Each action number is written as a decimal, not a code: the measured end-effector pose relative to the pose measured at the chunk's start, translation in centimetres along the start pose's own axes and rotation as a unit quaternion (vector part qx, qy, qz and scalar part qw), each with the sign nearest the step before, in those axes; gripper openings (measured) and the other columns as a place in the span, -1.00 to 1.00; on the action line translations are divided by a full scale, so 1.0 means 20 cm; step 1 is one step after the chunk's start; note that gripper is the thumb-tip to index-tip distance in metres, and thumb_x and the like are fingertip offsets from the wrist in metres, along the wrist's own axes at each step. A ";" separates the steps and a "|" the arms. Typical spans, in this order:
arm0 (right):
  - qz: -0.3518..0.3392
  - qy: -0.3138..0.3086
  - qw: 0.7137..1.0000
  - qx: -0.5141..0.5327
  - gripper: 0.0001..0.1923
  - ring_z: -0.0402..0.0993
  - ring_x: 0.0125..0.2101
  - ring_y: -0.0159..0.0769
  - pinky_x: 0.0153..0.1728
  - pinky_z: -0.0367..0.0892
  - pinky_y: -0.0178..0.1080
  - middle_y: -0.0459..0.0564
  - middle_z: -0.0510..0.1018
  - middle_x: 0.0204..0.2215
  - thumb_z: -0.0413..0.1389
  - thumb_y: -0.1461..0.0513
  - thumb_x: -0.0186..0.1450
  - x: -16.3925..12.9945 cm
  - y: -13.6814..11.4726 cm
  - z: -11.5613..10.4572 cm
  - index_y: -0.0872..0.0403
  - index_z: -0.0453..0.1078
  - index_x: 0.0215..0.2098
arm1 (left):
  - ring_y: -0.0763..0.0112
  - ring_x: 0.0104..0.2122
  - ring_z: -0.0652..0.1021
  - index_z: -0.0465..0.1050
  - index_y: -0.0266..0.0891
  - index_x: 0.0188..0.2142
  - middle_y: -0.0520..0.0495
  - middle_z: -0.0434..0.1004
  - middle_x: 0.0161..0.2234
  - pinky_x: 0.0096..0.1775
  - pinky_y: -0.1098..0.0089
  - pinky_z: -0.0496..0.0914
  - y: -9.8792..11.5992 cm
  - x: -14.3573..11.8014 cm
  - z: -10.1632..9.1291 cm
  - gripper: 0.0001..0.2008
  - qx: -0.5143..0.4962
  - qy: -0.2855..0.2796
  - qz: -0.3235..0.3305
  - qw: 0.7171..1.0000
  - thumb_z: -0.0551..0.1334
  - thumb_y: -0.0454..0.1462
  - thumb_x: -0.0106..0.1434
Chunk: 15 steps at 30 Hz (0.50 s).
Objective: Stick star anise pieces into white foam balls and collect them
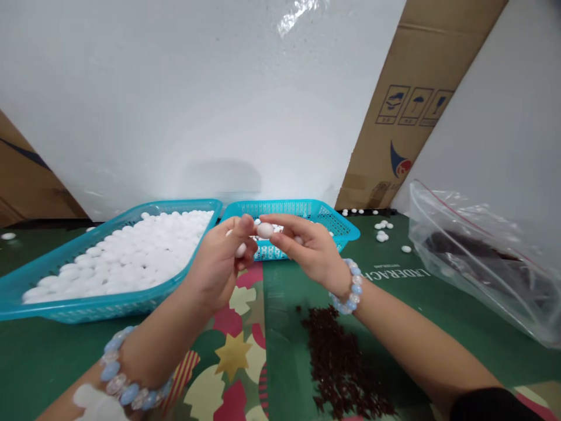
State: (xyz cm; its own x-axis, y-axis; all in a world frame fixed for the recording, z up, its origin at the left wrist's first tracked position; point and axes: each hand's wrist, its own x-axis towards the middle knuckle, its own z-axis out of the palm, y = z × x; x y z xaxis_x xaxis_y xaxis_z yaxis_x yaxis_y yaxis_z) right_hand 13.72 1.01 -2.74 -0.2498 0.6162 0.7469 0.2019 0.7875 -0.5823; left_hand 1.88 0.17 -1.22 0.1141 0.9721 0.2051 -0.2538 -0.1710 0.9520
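Between the thumb and fingers of my right hand (pixel 311 242) is a small white oval piece (pixel 265 230), smooth and egg-shaped. Another white piece shows partly behind that thumb. My left hand (pixel 225 254) is curled close beside it, with its thumb near the pinched oval. White ovals (pixel 241 250) peek out from its bent fingers; how many it holds is hidden. Behind both hands stands a turquoise basket (pixel 346 225) with some white ovals inside. To the left, a larger turquoise basket (pixel 144 301) is heaped with white ovals (pixel 131 251).
A pile of dark brown slivers (pixel 342 362) lies on the green table covering (pixel 284 327), below my right wrist. At the right rests a clear zip bag (pixel 482 263) with dark brown contents. Loose white ovals (pixel 382 236) are scattered near the cardboard (pixel 385 152) at the back.
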 end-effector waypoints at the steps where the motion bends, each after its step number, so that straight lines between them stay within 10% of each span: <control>1: -0.006 -0.003 1.000 0.002 -0.76 -0.04 -0.75 -0.58 -0.77 -0.05 -0.47 -0.23 0.10 -0.79 -0.10 0.24 0.08 0.00 0.00 0.00 0.15 0.30 -0.34 | 0.70 -0.78 0.12 0.10 -0.29 -0.76 0.14 0.05 -0.81 -0.76 0.63 0.00 0.00 0.00 0.00 -0.72 -0.006 -0.006 -0.003 1.000 0.17 -0.19 -0.16; 15: -0.074 0.051 0.982 -0.168 -0.73 0.01 -0.79 -0.57 -0.77 0.01 -0.46 -0.24 0.15 -0.79 -0.10 0.27 0.08 0.01 -0.07 -0.05 0.20 0.20 -0.24 | 0.77 -0.78 0.18 0.05 -0.27 -0.69 0.07 0.42 -0.58 -0.73 0.67 0.06 0.05 -0.03 0.00 -0.79 -0.078 -0.054 0.034 0.995 0.14 -0.45 -0.16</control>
State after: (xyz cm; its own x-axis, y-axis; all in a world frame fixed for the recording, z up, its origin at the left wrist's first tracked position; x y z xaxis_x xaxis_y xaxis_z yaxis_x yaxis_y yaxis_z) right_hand 14.38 0.06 -1.43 -0.2069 0.4779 0.8537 0.4755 0.8117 -0.3391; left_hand 1.66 -0.55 -0.44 0.1925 0.9349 0.2982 -0.4090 -0.1998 0.8904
